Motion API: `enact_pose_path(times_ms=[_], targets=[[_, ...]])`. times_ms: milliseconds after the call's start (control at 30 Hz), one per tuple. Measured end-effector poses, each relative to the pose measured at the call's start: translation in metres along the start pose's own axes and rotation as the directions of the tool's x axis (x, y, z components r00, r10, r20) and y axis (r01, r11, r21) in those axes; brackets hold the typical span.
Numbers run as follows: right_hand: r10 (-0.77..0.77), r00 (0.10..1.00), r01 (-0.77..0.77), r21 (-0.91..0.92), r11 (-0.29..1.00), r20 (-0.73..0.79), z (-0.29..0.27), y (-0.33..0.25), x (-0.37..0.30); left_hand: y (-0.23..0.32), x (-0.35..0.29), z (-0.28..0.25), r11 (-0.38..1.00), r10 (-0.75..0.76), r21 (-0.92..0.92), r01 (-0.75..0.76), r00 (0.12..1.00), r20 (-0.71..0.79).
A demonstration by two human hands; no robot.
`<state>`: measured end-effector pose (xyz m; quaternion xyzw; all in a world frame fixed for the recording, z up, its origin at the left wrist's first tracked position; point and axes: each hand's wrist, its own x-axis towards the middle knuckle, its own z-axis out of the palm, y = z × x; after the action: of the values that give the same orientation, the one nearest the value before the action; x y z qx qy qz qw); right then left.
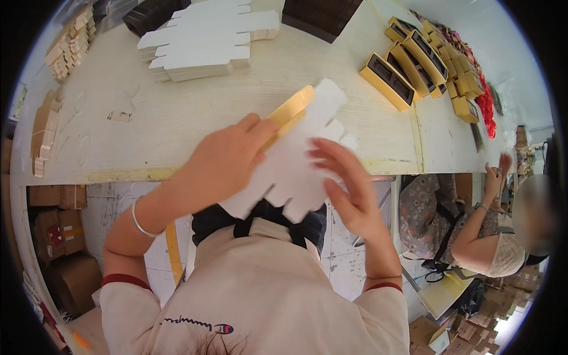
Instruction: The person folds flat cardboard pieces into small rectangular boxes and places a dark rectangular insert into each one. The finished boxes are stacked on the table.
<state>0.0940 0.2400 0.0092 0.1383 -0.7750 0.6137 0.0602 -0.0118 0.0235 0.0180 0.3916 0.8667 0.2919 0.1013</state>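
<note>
At the table's front edge I hold an unfolded cardboard box blank, white on its inner face, with flaps along its edges. One long gold side panel stands folded up on its left. My left hand is closed on that gold side, its fingers partly hidden by the hand itself. My right hand hovers at the blank's right edge with fingers curved and apart, slightly blurred; whether the fingertips touch the card I cannot tell. A stack of white flat blanks lies farther back on the table.
Gold boxes with dark inserts pile up at the back right. Dark brown boxes stand at the back, and more stacked card lies far left. To the right sits a co-worker. Cartons are under the table.
</note>
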Motion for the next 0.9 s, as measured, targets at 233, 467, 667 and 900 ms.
enact_pose_path(times_ms=[233,467,667,900], targets=[[-0.292,0.909,0.412,-0.756,0.510,0.298,-0.006,0.021,-0.025,-0.030,0.038,-0.027,0.985,0.170,-0.040,-0.166,0.973,0.158],[-0.220,0.901,0.409,-0.561,0.720,0.375,-0.002,0.004,0.016,-0.029,0.042,-0.025,0.939,0.288,0.142,-0.314,0.941,0.180],[-0.250,0.910,0.409,-0.632,0.658,0.329,-0.005,0.006,0.009,-0.033,0.043,-0.026,0.937,0.303,0.132,-0.323,0.940,0.155],[-0.168,0.979,0.204,-0.639,0.741,0.117,0.010,0.019,0.047,-0.004,0.037,-0.036,0.954,0.197,0.177,-0.240,0.953,0.232]])
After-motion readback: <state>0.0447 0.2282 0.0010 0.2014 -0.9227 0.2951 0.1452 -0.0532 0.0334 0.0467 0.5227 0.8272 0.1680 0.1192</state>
